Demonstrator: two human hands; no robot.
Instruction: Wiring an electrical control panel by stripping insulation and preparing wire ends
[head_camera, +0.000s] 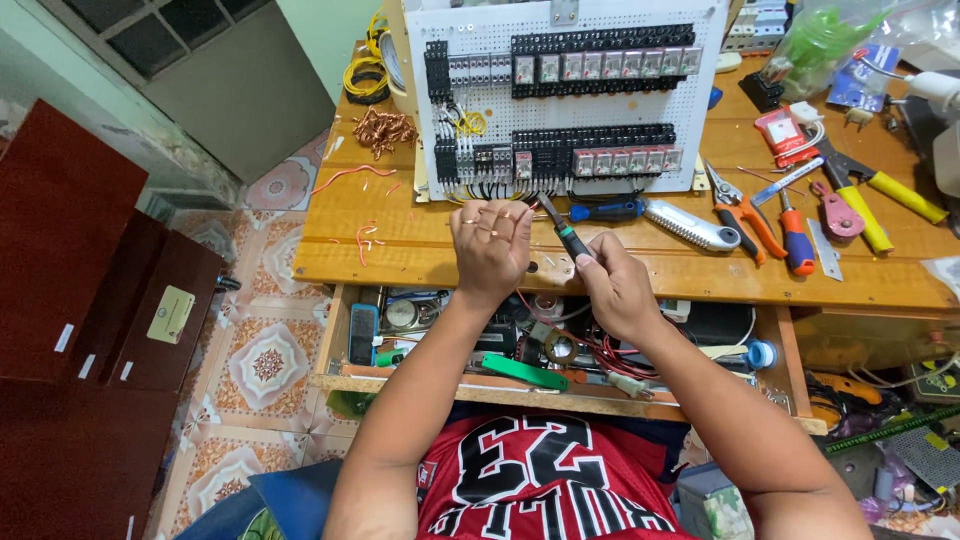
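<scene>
Patterned floor tiles and dark red cabinets (90, 290) fill the left of the view, while a wooden tabletop (420, 255) carries the work in front of the seated person. A white perforated panel (570, 95) stands upright at the back of the tabletop, facing the person, so its rows of black relays and terminal blocks (600, 65) can be reached and read from the seat. The left hand (490, 240) is raised just before the panel's lower edge, its grip narrow, fingers curled and pinching what looks like a short bit of thin copper-coloured wire (497, 212); the piece is too small to make out fully. The right hand (615, 285) is closed around the black-and-green handle of a screwdriver (565, 232), whose shaft slants up and left so the tip points toward the lower terminals, just beside the left fingers, seemingly so both hands meet at one spot. Hand tools lie spread to the right within arm's reach: a blue-handled screwdriver (605, 210), a grey utility knife (692, 226), orange-handled pliers (750, 225), a red-handled screwdriver (795, 240) and yellow-handled cutters (895, 195). Scraps of orange wire (365, 235) and a tangle of bare copper strands (383, 128) sit on the left, apart from the tools. Below the tabletop an open drawer (500, 345) holds spare parts, tape and red wires, kept pulled out near the lap.
</scene>
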